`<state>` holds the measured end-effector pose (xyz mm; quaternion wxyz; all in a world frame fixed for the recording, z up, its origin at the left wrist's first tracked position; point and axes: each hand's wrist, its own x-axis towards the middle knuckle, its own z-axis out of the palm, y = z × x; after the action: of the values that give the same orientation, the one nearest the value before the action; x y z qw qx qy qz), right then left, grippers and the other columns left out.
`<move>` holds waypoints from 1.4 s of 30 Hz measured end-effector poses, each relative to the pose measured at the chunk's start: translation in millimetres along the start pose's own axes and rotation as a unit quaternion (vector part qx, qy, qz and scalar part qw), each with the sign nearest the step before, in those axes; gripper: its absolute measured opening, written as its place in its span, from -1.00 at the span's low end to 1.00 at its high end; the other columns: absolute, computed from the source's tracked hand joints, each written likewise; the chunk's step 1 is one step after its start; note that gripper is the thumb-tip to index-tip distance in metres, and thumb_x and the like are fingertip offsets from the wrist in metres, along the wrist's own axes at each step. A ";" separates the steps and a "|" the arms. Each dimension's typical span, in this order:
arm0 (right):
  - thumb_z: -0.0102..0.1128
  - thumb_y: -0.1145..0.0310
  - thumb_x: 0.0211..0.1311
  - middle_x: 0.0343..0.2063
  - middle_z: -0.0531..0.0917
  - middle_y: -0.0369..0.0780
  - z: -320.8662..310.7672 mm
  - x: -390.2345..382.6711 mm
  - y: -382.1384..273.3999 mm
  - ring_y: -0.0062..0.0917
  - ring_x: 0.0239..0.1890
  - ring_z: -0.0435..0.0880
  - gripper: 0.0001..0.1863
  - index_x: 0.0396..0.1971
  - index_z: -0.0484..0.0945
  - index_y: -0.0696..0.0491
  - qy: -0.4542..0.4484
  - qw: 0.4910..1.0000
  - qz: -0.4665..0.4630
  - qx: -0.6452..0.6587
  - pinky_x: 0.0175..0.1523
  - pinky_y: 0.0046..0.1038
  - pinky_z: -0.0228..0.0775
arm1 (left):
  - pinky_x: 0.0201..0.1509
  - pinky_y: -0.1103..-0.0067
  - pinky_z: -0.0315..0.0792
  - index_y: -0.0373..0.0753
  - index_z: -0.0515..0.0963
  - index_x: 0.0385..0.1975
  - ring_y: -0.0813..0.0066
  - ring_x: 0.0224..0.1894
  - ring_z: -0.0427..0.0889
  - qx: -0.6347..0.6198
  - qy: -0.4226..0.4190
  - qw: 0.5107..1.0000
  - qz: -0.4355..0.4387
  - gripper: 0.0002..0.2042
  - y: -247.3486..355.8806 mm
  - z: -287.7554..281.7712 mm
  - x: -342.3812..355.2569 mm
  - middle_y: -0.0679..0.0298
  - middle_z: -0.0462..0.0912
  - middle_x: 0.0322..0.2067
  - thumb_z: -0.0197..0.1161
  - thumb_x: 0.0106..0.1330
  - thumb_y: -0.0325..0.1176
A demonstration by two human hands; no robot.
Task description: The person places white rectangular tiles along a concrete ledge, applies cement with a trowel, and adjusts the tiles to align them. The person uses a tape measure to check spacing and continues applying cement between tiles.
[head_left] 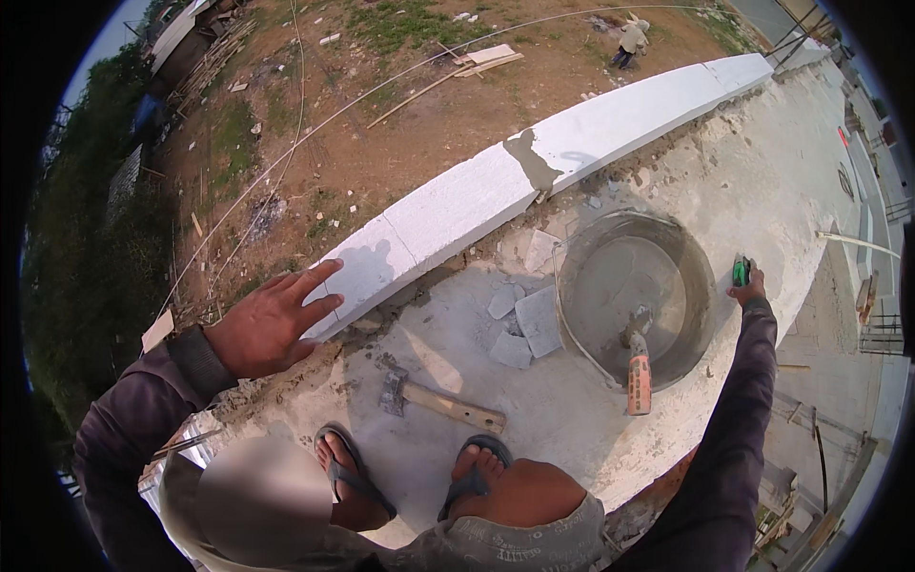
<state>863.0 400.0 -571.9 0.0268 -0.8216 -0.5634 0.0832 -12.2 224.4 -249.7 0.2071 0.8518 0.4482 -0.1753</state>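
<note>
My left hand (270, 325) is open, fingers spread, at the near end of the white block row (438, 214). A grey mortar patch (529, 157) covers a joint farther along. My right hand (750, 288) holds a small green tape measure (742, 270) over the concrete, right of a bucket (694, 257) of grey mortar. A trowel with an orange handle (639, 379) rests in the bucket. Several broken white pieces (539, 322) lie left of it. Below them a hammer with a wooden handle (448, 403) lies on the concrete.
I stand in sandals (348, 467) on a narrow concrete ledge (600, 448), above a dirt yard (267, 162) with planks (486, 62) and a bent-over person (629, 43). A lower concrete area with rods (820, 400) is at right. Thin lines cross over the yard.
</note>
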 end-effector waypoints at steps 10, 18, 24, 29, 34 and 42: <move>0.72 0.29 -0.44 0.02 0.53 0.02 -23.0 -56.5 -47.2 -0.10 0.07 0.64 0.00 0.15 0.36 0.18 0.099 0.989 0.107 -0.002 0.14 -0.21 0.57 | 0.35 0.21 0.39 -0.33 0.45 0.21 -0.08 0.28 0.44 -0.056 0.079 0.990 0.104 -0.50 37.3 -17.5 62.1 -0.05 0.22 0.37 0.33 0.30 -0.30; 0.34 -0.15 0.11 -0.04 0.57 -0.24 -203.4 -254.2 -229.6 -0.54 0.01 0.53 -0.13 0.27 0.40 0.20 0.010 0.791 -0.171 0.587 0.14 -0.47 0.33 | 0.21 0.30 0.47 -0.34 0.47 0.21 0.03 0.08 0.58 -0.250 0.084 0.951 0.159 -0.53 75.7 -36.2 55.0 -0.03 0.52 0.11 0.34 0.36 -0.30; 0.59 0.02 -0.07 -0.06 0.61 -0.02 -214.8 -390.2 -430.2 -0.25 0.03 0.62 -0.18 0.12 0.49 0.22 -0.209 0.797 -0.425 0.375 0.15 -0.31 0.43 | 0.02 0.38 0.54 -0.41 0.46 0.20 0.23 -0.05 0.67 -0.469 0.164 0.856 0.139 -0.52 98.5 -22.4 22.5 -0.05 0.59 0.02 0.35 0.39 -0.27; 0.46 -0.10 0.09 -0.08 0.64 0.00 -168.8 -430.8 -499.2 -0.29 0.01 0.62 -0.22 0.12 0.52 0.21 -0.366 0.735 -0.432 0.374 0.10 -0.33 0.43 | -0.06 0.47 0.53 -0.46 0.49 0.12 0.43 -0.16 0.68 -0.442 0.118 0.888 0.047 -0.53 63.5 13.9 -9.1 0.13 0.72 -0.25 0.45 0.32 -0.32; 0.33 -0.13 0.27 -0.06 0.63 -0.07 -120.9 -462.0 -526.8 -0.38 0.02 0.58 -0.28 0.13 0.52 0.21 -0.458 0.634 -0.417 0.462 0.13 -0.37 0.37 | -0.11 0.52 0.48 -0.38 0.46 0.04 0.50 -0.18 0.61 -0.503 -0.021 0.864 0.010 -0.55 30.4 52.4 -34.5 0.20 0.65 -0.26 0.48 0.29 -0.29; 0.28 -0.03 0.36 0.08 0.52 -0.16 -79.3 -476.5 -525.2 -0.47 0.12 0.47 -0.31 0.29 0.39 0.15 -0.581 0.561 -0.394 0.438 0.23 -0.42 0.28 | -0.17 0.56 0.45 -0.36 0.38 0.10 0.54 -0.26 0.58 -0.612 -0.113 0.782 -0.025 -0.54 4.3 82.7 -68.1 0.26 0.59 -0.27 0.42 0.32 -0.34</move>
<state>225.0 151.8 -370.7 0.0810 -0.1790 -0.6193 0.7602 -54.6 132.9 -286.4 0.7296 0.5085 0.4559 0.0354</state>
